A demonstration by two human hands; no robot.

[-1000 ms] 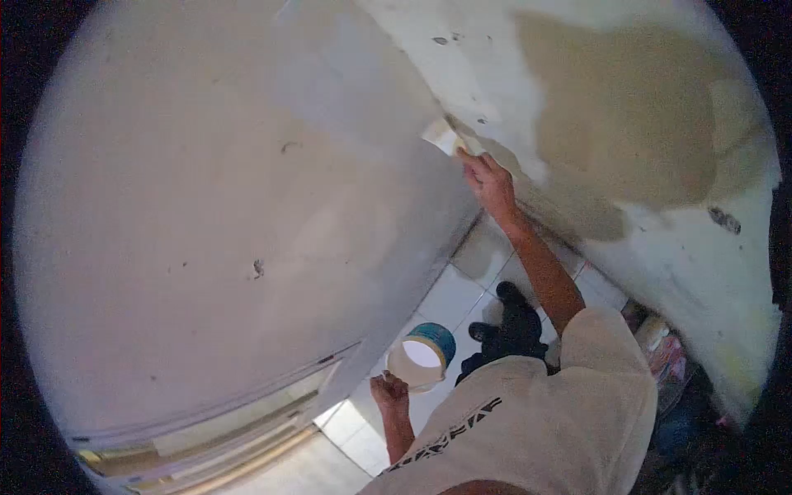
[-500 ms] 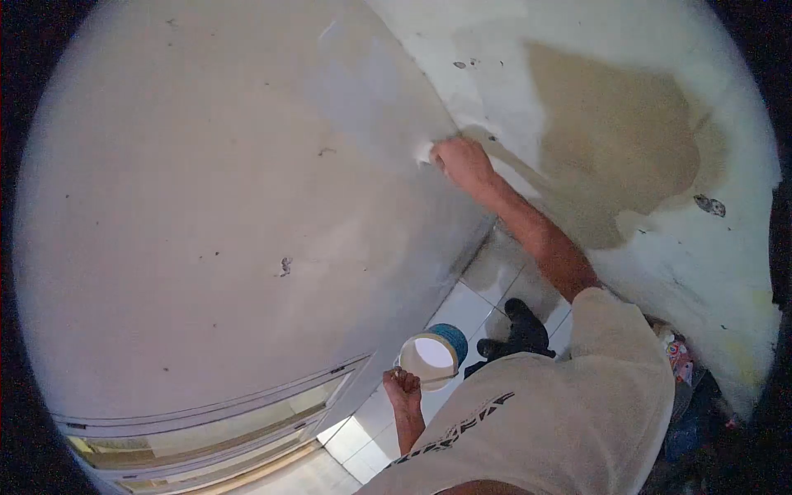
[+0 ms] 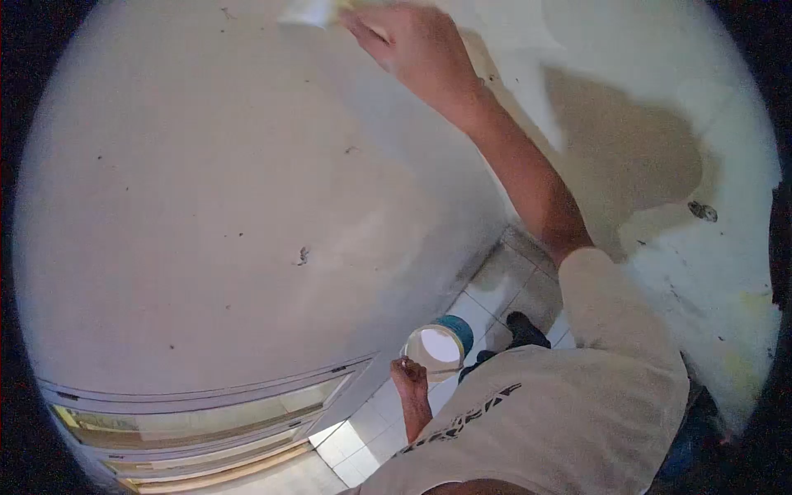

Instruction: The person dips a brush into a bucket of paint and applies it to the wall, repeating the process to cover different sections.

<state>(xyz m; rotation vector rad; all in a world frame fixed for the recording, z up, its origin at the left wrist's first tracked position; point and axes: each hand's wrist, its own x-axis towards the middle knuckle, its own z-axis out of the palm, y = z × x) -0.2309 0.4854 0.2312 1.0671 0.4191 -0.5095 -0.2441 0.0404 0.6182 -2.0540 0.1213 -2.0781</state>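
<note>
High against the wall, my right hand is closed around a paintbrush. Its white, blurred head lies near the top edge of the view, and my fingers cover the handle. Low in the middle, my left hand is a fist around the thin handle of a bucket. The bucket is blue-green outside with a pale rim, and white paint shows inside it. It hangs tilted beside my body, above the tiled floor.
A broad wall with small chips and holes fills the left. Another white wall meets it at a corner and carries my shadow. A louvred window sits lower left. Floor tiles and my dark shoe show below.
My right hand has moved up along the corner with the paintbrush, closer to the camera. My left hand and the bucket have shifted only slightly in view.
</note>
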